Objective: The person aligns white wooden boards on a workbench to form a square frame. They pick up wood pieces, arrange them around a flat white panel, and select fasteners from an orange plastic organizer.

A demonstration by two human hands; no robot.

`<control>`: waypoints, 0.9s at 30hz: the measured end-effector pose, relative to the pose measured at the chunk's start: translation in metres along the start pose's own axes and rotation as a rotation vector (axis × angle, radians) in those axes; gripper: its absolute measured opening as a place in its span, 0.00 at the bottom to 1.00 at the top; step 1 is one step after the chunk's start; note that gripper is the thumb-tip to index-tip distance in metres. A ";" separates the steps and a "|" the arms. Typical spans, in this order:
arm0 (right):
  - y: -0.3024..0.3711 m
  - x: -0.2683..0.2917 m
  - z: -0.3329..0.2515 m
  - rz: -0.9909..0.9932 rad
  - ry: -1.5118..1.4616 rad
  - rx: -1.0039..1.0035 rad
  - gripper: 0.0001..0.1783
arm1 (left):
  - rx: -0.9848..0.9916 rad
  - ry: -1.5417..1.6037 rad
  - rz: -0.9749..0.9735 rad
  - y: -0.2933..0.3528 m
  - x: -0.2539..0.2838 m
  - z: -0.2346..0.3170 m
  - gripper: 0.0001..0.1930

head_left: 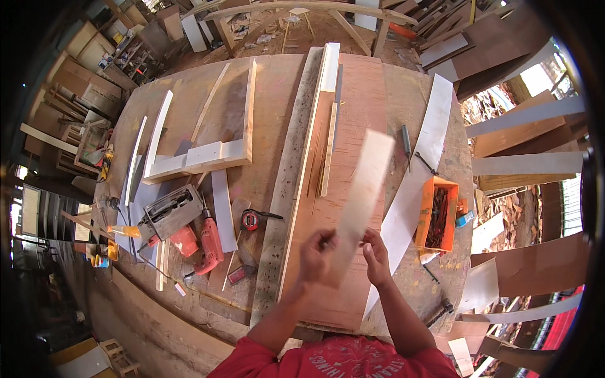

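Holds pale board (362, 189) aloft over brown plywood sheet (315, 217), landmark for all places below; upper end slanting away to the right. Grips board's left edge near lower end with left hand (318, 252), fingers curled in, slightly blurred. Rests right hand (377, 255) at board's right edge, fingers partly bent; cannot tell whether gripping.

Along left border of plywood sheet: long pale strip (301, 201), with speckled grey plank (277, 217) just outside it. On plywood sheet, near that strip: thin wood stick (329, 151), lying lengthwise.

Well left of plywood sheet, toward far end: three-sided wood frame (205, 154), on workbench (271, 82). Left of plywood sheet, nearer the body: red drill (211, 246), beside it power tool with metal base plate (173, 211). Between drill and plywood sheet: red-and-black tape measure (250, 220).

Right of plywood sheet: long white panel (413, 176), slanting, near end close to sheet's right edge. Farther right: orange box (426, 208), holding a jumble of slim pieces.
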State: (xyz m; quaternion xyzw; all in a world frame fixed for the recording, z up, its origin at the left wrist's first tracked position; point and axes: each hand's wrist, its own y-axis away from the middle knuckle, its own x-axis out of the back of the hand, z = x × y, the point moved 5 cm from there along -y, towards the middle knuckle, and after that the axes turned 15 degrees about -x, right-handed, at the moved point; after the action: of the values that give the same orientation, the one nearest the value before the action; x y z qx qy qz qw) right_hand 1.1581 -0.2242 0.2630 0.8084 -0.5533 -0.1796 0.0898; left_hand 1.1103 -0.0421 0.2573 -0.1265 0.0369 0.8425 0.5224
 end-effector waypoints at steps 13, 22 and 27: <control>0.100 0.074 0.051 0.374 0.486 -0.255 0.19 | 0.068 0.073 0.647 -0.246 0.248 -0.038 0.19; 0.152 0.097 0.082 0.488 0.674 -0.381 0.27 | 0.004 0.238 0.886 -0.321 0.292 -0.097 0.48; 0.156 0.096 0.072 0.452 0.685 -0.393 0.30 | -0.123 0.364 0.922 -0.309 0.274 -0.092 0.32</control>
State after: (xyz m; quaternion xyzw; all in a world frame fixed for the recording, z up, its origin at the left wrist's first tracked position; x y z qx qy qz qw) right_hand 1.0260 -0.3671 0.2321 0.6479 -0.6095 0.0205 0.4565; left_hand 1.2857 0.3182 0.1211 -0.2725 0.1298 0.9506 0.0723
